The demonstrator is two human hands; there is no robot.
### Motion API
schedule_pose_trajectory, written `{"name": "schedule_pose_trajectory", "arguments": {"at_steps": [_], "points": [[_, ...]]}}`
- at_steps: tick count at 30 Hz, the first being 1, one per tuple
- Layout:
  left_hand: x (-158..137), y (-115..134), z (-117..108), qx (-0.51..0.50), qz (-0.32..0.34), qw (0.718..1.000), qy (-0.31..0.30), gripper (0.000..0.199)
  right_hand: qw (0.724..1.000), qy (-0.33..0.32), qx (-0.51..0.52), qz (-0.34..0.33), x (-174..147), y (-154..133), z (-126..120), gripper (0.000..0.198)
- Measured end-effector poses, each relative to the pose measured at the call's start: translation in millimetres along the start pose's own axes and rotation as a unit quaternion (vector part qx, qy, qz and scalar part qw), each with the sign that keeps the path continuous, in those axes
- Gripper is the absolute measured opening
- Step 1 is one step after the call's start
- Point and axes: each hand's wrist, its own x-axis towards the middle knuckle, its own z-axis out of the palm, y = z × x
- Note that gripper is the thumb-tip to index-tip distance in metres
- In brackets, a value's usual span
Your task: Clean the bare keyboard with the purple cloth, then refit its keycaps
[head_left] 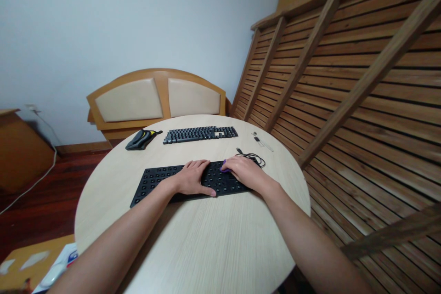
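A black keyboard base (156, 179) with its keycaps off lies across the table, bare switches showing in rows. My left hand (191, 178) rests on its middle, fingers stretched toward the far edge and thumb spread to the near edge. Over the right part of the base, my right hand (246, 172) has its fingers curled around a small purple piece (224, 166), pressed to the switches. Most of that piece is hidden, so its kind is unclear. A coiled black USB cable (259, 160) lies just beyond my right hand.
Dark keycaps (193, 134) are laid out in keyboard order farther back on the round table (213, 248). A grey, black and yellow pouch-like item (142, 139) sits at the back left, small tools (261, 141) at the right. A slatted wooden frame (344, 87) leans along the right side.
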Motion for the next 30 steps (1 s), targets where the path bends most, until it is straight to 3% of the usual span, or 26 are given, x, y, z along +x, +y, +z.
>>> {"name": "schedule_pose_trajectory", "arguments": {"at_steps": [4, 9, 17, 23, 30], "points": [[0.2, 1.5, -0.9, 0.004, -0.006, 1.000, -0.009, 0.117, 0.999, -0.027, -0.020, -0.007, -3.9, -13.8, -7.8, 0.028], [0.2, 0.9, 0.1, -0.002, -0.007, 1.000, 0.003, 0.115, 1.000, -0.011, 0.020, -0.013, -10.5, -22.7, -11.7, 0.022], [0.3, 5.6, 1.1, -0.013, 0.018, 0.999, 0.025, 0.113, 0.989, 0.103, -0.011, 0.106, 3.5, -9.3, 1.6, 0.029], [4.1, 16.6, 10.2, -0.017, 0.028, 0.998, 0.052, 0.116, 0.995, 0.037, -0.010, 0.095, 10.4, -1.5, 14.1, 0.030], [7.9, 18.5, 15.8, -0.019, 0.026, 0.997, 0.073, 0.116, 0.994, 0.005, -0.047, 0.094, 4.7, -7.9, 1.6, 0.029]]}}
